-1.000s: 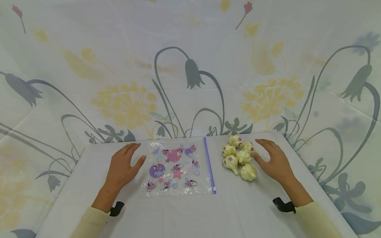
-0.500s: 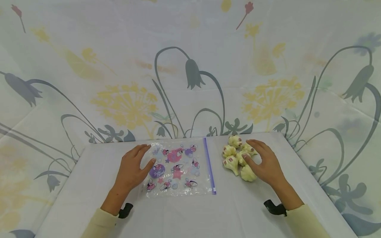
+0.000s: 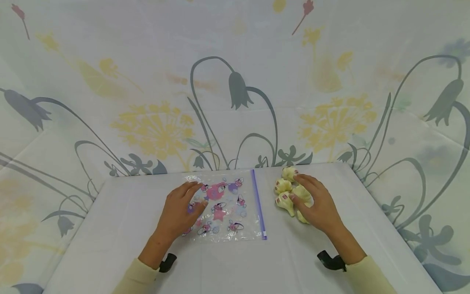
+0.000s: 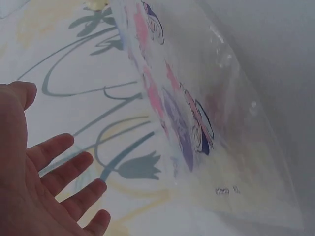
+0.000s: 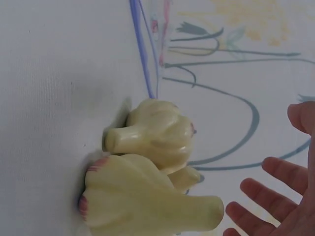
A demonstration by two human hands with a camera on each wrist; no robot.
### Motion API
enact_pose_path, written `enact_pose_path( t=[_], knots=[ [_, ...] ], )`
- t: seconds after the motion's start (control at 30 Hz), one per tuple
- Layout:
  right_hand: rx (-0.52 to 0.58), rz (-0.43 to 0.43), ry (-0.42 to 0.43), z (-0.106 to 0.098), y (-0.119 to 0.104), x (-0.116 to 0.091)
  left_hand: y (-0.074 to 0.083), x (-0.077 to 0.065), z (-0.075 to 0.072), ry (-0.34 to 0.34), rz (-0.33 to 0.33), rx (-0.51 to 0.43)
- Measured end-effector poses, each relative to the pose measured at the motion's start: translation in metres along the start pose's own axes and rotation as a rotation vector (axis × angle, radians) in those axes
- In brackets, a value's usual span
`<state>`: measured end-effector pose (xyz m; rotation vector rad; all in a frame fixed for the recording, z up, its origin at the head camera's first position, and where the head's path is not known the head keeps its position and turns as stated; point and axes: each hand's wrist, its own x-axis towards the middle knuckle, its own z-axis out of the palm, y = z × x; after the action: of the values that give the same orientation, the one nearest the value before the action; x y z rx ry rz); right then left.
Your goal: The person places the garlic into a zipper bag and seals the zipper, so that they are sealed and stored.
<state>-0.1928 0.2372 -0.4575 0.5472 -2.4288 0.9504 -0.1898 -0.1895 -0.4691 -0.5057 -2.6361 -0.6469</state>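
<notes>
A clear zip bag (image 3: 227,212) printed with pink and purple cartoon figures lies flat on the table, its purple zip edge to the right. Over its left part hovers my left hand (image 3: 181,210), fingers spread and holding nothing; the left wrist view shows the hand apart from the bag (image 4: 206,162). To the bag's right sits a cluster of several garlic bulbs (image 3: 284,202), pale with reddish marks. My right hand (image 3: 317,204) is above the cluster's right side, covering some bulbs. Its fingers are loosely extended, apart from the garlic bulbs (image 5: 133,196) in the right wrist view.
A white cloth covers the table (image 3: 235,265). Behind it and at both sides hangs a flower-printed curtain (image 3: 235,81). Black curved wrist mounts (image 3: 332,261) stick out below both wrists.
Both hands have moved inward: the left one to the right over the bag, the right one to the left over the garlic bulbs. The bag and bulbs have stayed in place.
</notes>
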Motion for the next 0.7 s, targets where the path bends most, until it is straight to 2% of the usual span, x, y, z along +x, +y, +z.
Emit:
enact_pose_path(
  t=[0.23,0.43,0.57,0.7],
  knots=[
    [-0.006,-0.03,-0.008,0.008,-0.012,-0.002,0.02,-0.006,0.011,-0.052,0.014,-0.009],
    [-0.017,-0.027,-0.036,0.015,-0.022,-0.005,0.038,-0.011,0.019,-0.117,0.081,-0.006],
    [-0.009,-0.027,-0.065,0.02,-0.026,-0.008,0.045,-0.012,0.022,-0.173,0.111,-0.008],
    [0.007,-0.042,-0.082,0.026,-0.029,-0.012,0.049,-0.014,0.026,-0.226,0.102,-0.004]
  ],
)
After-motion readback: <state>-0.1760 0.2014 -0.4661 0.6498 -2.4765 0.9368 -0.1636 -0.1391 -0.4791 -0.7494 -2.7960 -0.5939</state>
